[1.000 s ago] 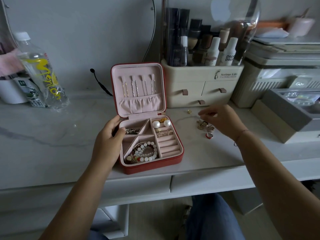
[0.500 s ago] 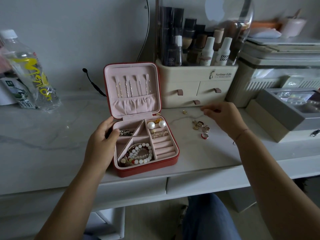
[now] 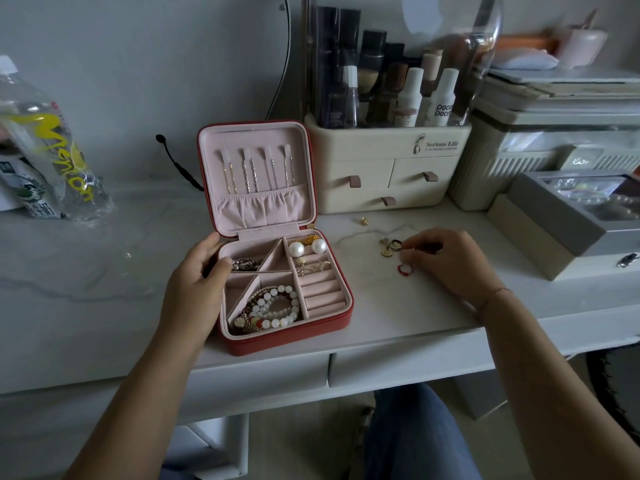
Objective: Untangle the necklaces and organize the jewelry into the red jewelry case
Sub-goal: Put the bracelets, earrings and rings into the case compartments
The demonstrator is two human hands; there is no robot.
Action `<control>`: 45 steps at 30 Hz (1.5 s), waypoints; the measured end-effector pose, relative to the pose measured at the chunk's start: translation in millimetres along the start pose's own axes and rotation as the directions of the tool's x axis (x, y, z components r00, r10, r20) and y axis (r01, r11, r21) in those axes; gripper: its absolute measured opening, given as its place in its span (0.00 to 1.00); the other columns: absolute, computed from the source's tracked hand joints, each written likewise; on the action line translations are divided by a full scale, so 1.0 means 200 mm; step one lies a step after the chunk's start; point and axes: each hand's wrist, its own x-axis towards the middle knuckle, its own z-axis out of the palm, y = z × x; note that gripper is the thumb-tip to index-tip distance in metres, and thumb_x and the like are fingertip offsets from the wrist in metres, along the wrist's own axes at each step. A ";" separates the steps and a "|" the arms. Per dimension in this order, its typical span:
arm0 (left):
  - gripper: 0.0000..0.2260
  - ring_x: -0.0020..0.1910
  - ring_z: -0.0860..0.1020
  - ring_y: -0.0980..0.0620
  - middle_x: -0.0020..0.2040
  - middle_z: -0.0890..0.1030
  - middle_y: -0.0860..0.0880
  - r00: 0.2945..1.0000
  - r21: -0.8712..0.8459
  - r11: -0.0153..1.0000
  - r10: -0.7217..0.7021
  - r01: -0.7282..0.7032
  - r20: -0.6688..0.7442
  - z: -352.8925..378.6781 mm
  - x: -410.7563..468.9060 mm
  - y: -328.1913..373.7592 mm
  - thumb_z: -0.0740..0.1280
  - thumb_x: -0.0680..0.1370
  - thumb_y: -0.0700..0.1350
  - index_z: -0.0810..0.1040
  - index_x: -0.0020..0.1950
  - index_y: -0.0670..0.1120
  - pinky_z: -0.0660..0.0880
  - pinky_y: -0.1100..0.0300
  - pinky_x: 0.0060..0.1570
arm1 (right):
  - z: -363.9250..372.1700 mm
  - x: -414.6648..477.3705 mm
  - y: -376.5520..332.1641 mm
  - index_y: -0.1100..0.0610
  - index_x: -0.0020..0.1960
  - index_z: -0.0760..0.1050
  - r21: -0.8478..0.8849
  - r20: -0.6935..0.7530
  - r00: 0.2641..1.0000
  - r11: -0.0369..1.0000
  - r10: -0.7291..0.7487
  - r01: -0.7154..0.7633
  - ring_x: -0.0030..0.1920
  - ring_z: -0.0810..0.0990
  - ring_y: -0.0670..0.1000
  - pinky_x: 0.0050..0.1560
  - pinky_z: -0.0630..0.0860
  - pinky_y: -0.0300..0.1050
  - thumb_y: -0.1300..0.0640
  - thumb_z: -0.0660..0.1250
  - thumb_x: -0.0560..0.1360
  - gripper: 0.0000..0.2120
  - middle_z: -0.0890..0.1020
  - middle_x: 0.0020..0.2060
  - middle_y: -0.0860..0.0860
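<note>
The red jewelry case (image 3: 287, 342) lies open on the white table, its pink lid (image 3: 256, 209) upright with thin chains (image 3: 256, 171) hanging in it. Inside are two pearl earrings (image 3: 297, 249) and bead bracelets (image 3: 273, 308). My left hand (image 3: 194, 282) grips the case's left wall, thumb inside the rim. To the right of the case lie a small pile of rings (image 3: 389, 245), a red ring (image 3: 404, 269), a thin chain (image 3: 363, 233) and a gold stud (image 3: 364, 221). My right hand (image 3: 450, 261) rests at the pile, fingertips pinched on a ring.
A cream cosmetics organizer (image 3: 388, 168) with drawers stands right behind the loose jewelry. A grey box (image 3: 561, 216) on a beige box sits to the right. A plastic bottle (image 3: 52, 150) leans at far left, and a black cable (image 3: 176, 164) runs behind the case.
My right hand has come down and toward me from behind the rings onto the pile, and its fingers have closed. My left hand stays on the case.
</note>
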 end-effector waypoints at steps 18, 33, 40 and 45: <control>0.18 0.49 0.74 0.76 0.52 0.77 0.68 1.000 -0.009 1.000 0.014 -0.014 -0.018 0.00 -0.01 0.01 0.62 0.79 0.37 0.75 0.63 0.57 0.68 0.68 0.54 | -0.04 -0.03 0.02 0.52 0.48 0.82 0.058 -0.125 0.991 0.998 0.037 -0.030 0.43 0.78 0.41 0.42 0.70 0.31 0.58 0.68 0.75 0.05 0.81 0.41 0.44; 0.18 0.54 0.76 0.66 0.54 0.79 0.62 1.000 0.007 1.000 0.018 -0.018 -0.017 0.01 0.01 0.00 0.62 0.79 0.37 0.75 0.65 0.53 0.69 0.66 0.56 | -0.01 -0.03 -0.01 0.52 0.42 0.83 -0.100 -0.064 0.995 0.993 -0.076 0.070 0.42 0.79 0.48 0.47 0.74 0.42 0.58 0.73 0.70 0.02 0.82 0.40 0.49; 0.18 0.55 0.76 0.63 0.56 0.79 0.58 1.000 0.001 1.000 0.010 -0.010 -0.025 0.01 0.00 0.00 0.62 0.79 0.36 0.75 0.66 0.52 0.68 0.67 0.55 | 0.01 -0.02 -0.03 0.52 0.42 0.82 -0.149 -0.066 0.994 0.986 -0.082 0.072 0.41 0.77 0.50 0.45 0.75 0.46 0.56 0.73 0.70 0.01 0.80 0.39 0.51; 0.18 0.56 0.76 0.61 0.56 0.79 0.58 1.000 0.001 1.000 0.007 -0.007 -0.020 0.01 0.00 0.00 0.62 0.79 0.37 0.75 0.67 0.51 0.68 0.67 0.55 | 0.01 -0.02 -0.05 0.53 0.41 0.82 0.026 -0.118 0.992 0.999 -0.036 0.039 0.39 0.78 0.50 0.42 0.74 0.44 0.57 0.73 0.70 0.00 0.82 0.37 0.49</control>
